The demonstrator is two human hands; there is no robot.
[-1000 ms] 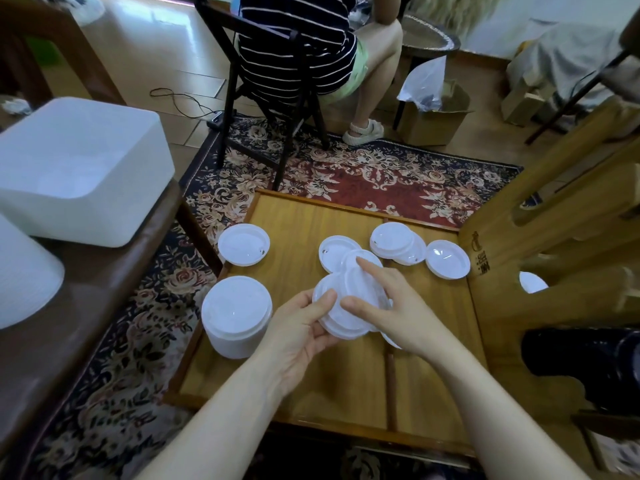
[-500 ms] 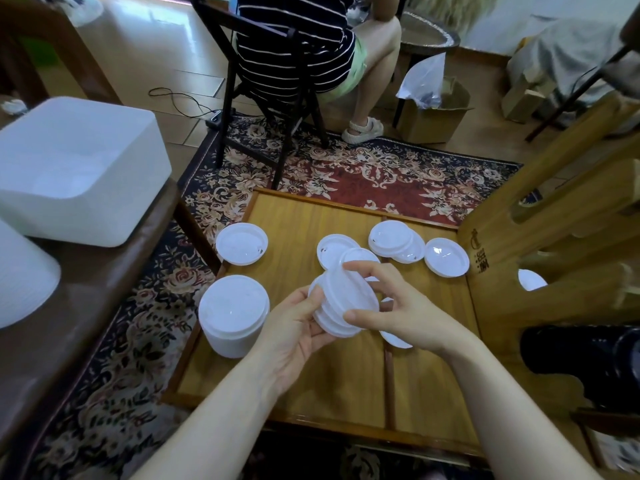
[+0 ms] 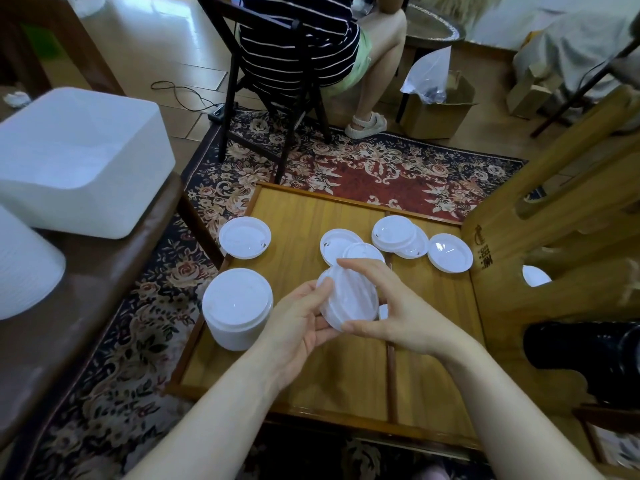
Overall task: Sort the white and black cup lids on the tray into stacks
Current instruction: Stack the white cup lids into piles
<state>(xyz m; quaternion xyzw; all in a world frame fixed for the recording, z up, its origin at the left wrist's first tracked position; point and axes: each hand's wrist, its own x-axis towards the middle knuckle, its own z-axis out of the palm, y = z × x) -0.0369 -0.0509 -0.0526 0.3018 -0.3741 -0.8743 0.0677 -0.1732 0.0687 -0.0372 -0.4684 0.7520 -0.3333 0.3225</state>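
Roughly halfway through the white lids, no black ones in sight

Both the left hand [image 3: 304, 320] and right hand [image 3: 398, 317] grip a small bundle of lids [image 3: 349, 299] by its rim. Left of the fingers stands 1 tall stack [image 3: 237, 306]; beyond them about 6 loose lids [image 3: 450, 252] wait on the wooden tray [image 3: 298, 216]. Thin, smooth, round plastic.

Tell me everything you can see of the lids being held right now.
The held lids are a small nested stack of white, slightly translucent plastic cup lids, round with raised rims. The stack is tilted on edge above the wooden tray. The left hand grips its near-left edge and the right hand curls round its top and right side. The count is unclear.
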